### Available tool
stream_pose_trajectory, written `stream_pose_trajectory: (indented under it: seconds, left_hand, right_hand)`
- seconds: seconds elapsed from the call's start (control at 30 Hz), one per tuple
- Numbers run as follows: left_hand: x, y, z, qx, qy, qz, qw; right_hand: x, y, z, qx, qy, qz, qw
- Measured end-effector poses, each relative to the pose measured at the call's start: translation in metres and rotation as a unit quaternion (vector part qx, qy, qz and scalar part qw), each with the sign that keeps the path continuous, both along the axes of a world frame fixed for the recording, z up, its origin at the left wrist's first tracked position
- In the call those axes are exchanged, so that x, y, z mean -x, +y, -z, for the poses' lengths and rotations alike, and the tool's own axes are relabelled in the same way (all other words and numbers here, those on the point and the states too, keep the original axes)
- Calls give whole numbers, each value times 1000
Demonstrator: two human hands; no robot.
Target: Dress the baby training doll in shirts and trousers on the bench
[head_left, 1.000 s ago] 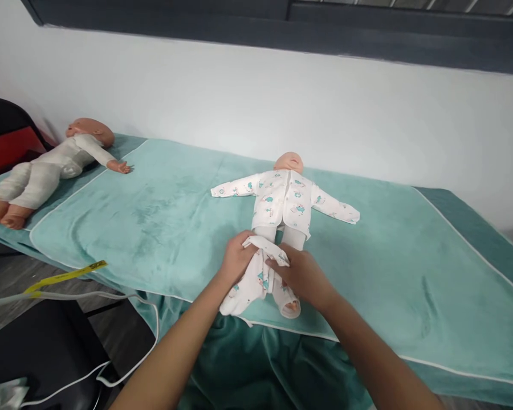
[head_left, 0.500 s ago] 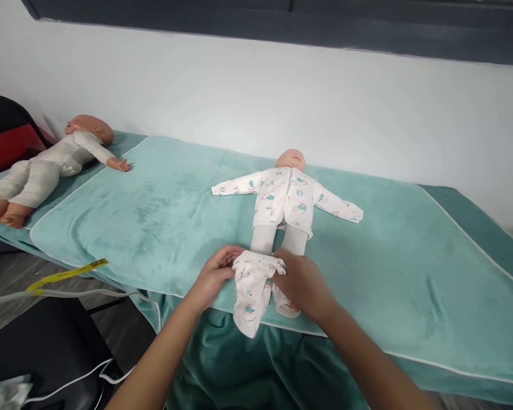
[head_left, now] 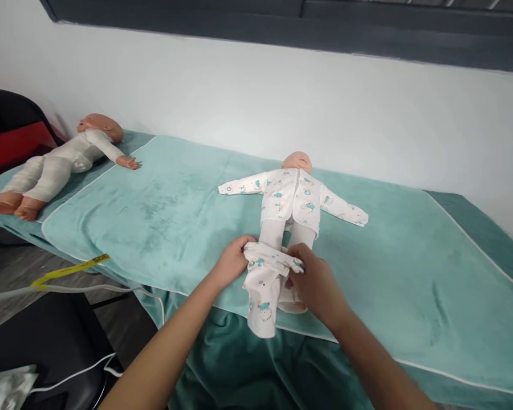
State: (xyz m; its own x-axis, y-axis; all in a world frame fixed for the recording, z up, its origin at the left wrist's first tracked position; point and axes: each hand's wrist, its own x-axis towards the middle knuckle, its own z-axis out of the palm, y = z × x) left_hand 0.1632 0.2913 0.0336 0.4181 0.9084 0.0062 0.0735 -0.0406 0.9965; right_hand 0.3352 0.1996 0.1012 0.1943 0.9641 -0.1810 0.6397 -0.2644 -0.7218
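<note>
A baby doll [head_left: 297, 160] lies on its back, dressed in a white printed jacket [head_left: 282, 193] with its sleeves spread out. White printed pants [head_left: 263, 285] are around its lower legs, bunched at the waistband. On the left edge of that waistband, my left hand [head_left: 232, 259] is closed with the fabric between its fingers. My right hand [head_left: 316, 279] pinches the waistband's right side and covers part of the doll's right-hand leg. Above the pants, the doll's white-covered thighs [head_left: 271, 232] show. One pant leg hangs toward the bed's front edge.
A second baby doll [head_left: 77, 151] in white wrapping lies at the far left. Both dolls rest on a green towel [head_left: 175, 188] over the bed, against a white wall. At lower left are a black chair [head_left: 47, 341], a cable [head_left: 89, 289] and a yellow tag [head_left: 74, 269].
Both hands have drawn the pants' waistband slightly up the doll's legs, away from me. The view has shifted a little, so everything sits slightly farther right.
</note>
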Motion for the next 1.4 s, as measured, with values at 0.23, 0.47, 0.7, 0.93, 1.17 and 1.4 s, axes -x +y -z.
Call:
stream_pose_trajectory:
  seconds: [0.23, 0.47, 0.7, 0.93, 1.17, 1.4]
  left_hand:
    - [-27, 46, -1, -19, -44, -89, 995]
    - [-42, 42, 10, 79, -138, -88, 983]
    - [-44, 55, 16, 96, -158, -79, 980]
    - [-51, 92, 9, -5, -93, -160, 983]
    - [-61, 97, 17, -74, -20, -176, 981]
    - [-57, 87, 17, -84, 7, -123, 989]
  right_hand:
    - [-3, 12, -14, -53, -201, -52, 977]
    - [-13, 51, -7, -118, -339, -130, 924]
    - [-12, 68, -2, -17, -364, -102, 926]
    - [-15, 80, 3, 11, -317, -23, 948]
    - [-20, 77, 14, -29, -240, 34, 970]
    - [-15, 67, 24, -86, -152, 39, 984]
